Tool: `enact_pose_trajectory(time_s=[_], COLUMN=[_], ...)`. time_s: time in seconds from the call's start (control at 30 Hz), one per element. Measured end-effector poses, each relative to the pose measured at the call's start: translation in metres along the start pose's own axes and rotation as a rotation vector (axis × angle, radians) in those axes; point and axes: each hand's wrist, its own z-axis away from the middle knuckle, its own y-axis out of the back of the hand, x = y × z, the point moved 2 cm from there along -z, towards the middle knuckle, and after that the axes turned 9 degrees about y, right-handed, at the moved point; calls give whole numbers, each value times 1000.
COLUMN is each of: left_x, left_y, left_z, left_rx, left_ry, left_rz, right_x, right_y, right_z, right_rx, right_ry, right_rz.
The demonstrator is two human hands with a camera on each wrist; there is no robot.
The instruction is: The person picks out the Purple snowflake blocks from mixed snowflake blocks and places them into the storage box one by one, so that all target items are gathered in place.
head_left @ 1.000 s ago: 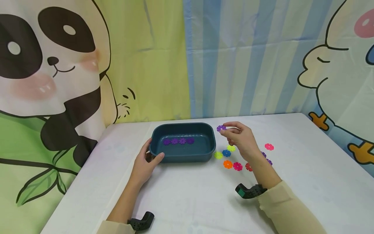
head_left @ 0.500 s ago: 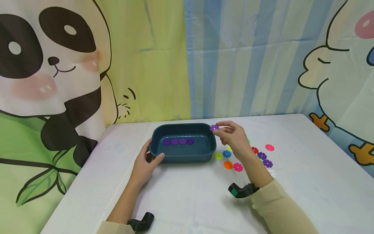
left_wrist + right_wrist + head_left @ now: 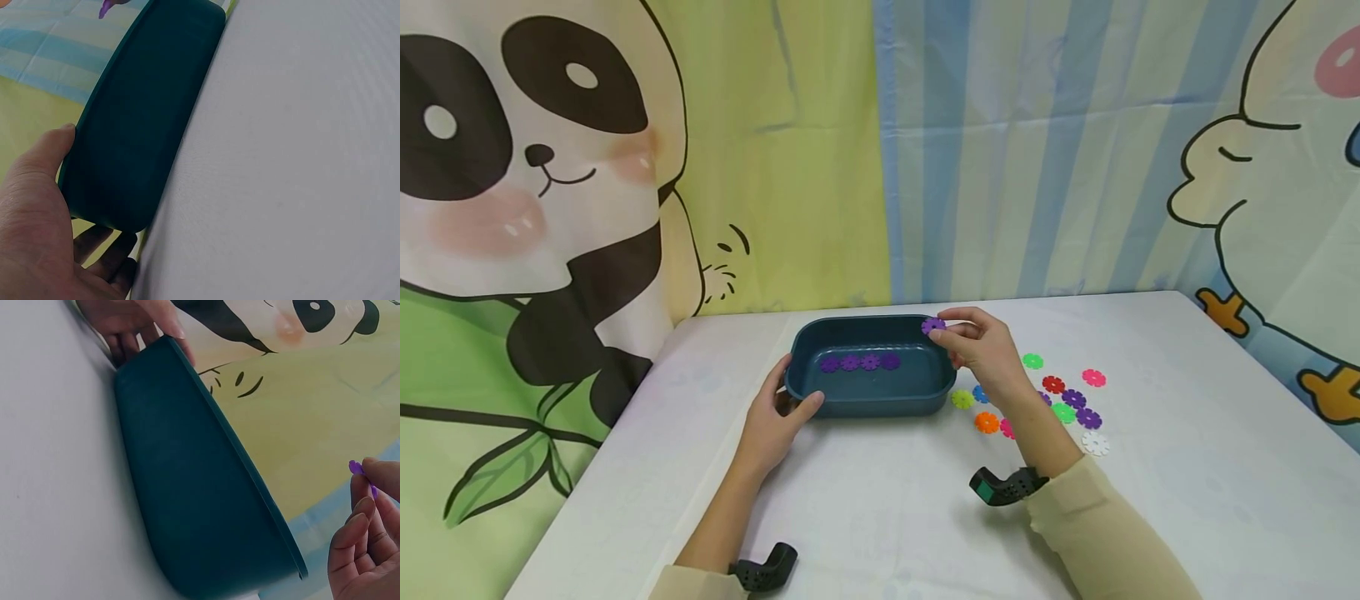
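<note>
Between thumb and fingers, my right hand (image 3: 988, 350) pinches a purple notched plastic disc (image 3: 932, 326), shaped like a snowflake building piece. It is held up at the far right corner of a dark teal plastic tub (image 3: 865, 407); the right wrist view shows this disc (image 3: 355, 467) edge-on, above the rim. My left hand (image 3: 772, 421) grips the tub's left end. In the left wrist view, that hand's thumb (image 3: 53, 147) lies against the rim, its fingers around the end wall. A row of several purple discs (image 3: 869, 362) lies on the tub's floor.
Right of the tub, loose discs lie on the white-covered table (image 3: 880, 500): orange (image 3: 987, 422), yellow (image 3: 962, 399), green (image 3: 1033, 361), red (image 3: 1053, 384), purple (image 3: 1087, 417), white (image 3: 1095, 442) and pink (image 3: 1093, 377). My right forearm covers some. A printed curtain (image 3: 820, 208) stands behind.
My right hand has moved left with the purple disc, from beside the tub to its far right corner. More loose discs show behind the forearm. My left hand stays on the tub.
</note>
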Motion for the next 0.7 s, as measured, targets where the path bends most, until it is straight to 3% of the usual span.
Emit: enact_pose_trajectory(time_s=[0.7], left_x=[-2], left_y=[-1], left_z=[0], left_rx=[0], left_ry=[9], left_rz=[-7], right_x=[2], right_y=[-34], right_z=[-5], right_rx=[-47], right_ry=[37], right_rz=[-109])
